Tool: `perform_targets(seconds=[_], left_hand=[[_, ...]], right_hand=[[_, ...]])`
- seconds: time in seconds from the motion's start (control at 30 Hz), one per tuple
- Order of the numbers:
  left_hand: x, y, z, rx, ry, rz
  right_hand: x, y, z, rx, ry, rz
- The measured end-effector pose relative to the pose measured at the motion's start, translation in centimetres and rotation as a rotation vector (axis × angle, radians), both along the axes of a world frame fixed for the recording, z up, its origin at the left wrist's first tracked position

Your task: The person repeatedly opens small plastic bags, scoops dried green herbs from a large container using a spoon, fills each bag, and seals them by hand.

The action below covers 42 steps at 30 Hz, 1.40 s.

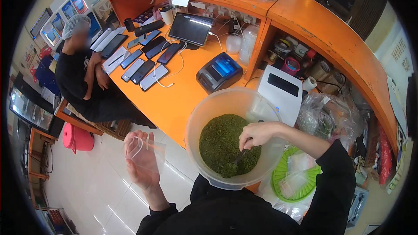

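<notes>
A large translucent plastic tub [194, 119] stands in front of my body, at the edge of the orange desk. Chopped dried green herbs [220, 141] cover its bottom. Reaching in from the right, my right hand [260, 135] is closed around the handle of a spoon [238, 157], whose tip dips into the herbs. To the left of the tub, above the floor, my left hand [141, 167] holds a small clear plastic bag [153, 153] between thumb and fingers. The bag's mouth faces upward, and I see nothing inside it.
Several phones [154, 77], a tablet [190, 29] and a dark printer [219, 73] lie on the desk [163, 109]. A white device [278, 95] stands right of the tub. Small clear bags fill a green basket [278, 182]. At left sits a person in a hairnet [72, 67].
</notes>
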<state>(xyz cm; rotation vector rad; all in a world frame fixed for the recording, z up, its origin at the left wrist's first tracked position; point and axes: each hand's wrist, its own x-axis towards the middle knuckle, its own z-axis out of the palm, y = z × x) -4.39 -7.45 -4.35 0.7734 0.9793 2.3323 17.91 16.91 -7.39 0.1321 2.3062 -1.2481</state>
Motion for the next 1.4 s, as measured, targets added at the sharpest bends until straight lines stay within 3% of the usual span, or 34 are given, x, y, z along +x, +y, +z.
perform_targets(seconds=[0.33, 0.43, 0.57, 0.67, 0.97, 1.0, 1.1, 1.27, 1.3, 1.4], left_hand=[[0.2, 1.1, 0.6, 0.004, 0.046, -0.043], [-0.6, 2.3, 0.2, -0.088, 0.275, -0.017], [-1.6, 3.9, 1.0, -0.354, 0.93, 0.043], [-0.2, 4.9, 2.1, -0.415, 1.212, 0.046], [3.8, 9.1, 4.0, -0.234, 1.468, -0.073], [4.1, 9.7, 3.9, -0.232, 1.469, -0.101], [4.4, 11.3, 3.8, -0.21, 1.326, -0.233], [3.5, 13.3, 2.6, -0.213, 0.245, -1.027], [3.4, 13.3, 2.6, -0.191, -0.01, -1.183], [3.9, 13.0, 3.1, -0.243, 0.009, -1.193]], right_hand=[[0.2, -0.1, 1.8, 0.007, 0.023, -0.05], [0.2, 0.1, 4.3, 0.008, 0.051, -0.124], [0.3, 0.9, 7.6, -0.019, 0.244, -0.238], [1.0, 1.0, 10.8, 0.084, 0.346, -0.331], [2.7, -0.8, 12.6, 0.338, 0.36, -0.494], [2.7, -1.4, 12.5, 0.479, 0.413, -0.49], [3.0, -3.7, 12.2, 0.906, 0.571, -0.451], [3.7, -7.1, 14.6, 1.767, 0.927, -0.137], [3.8, -7.2, 14.7, 1.775, 0.925, -0.141], [4.0, -7.1, 14.7, 1.789, 0.898, -0.162]])
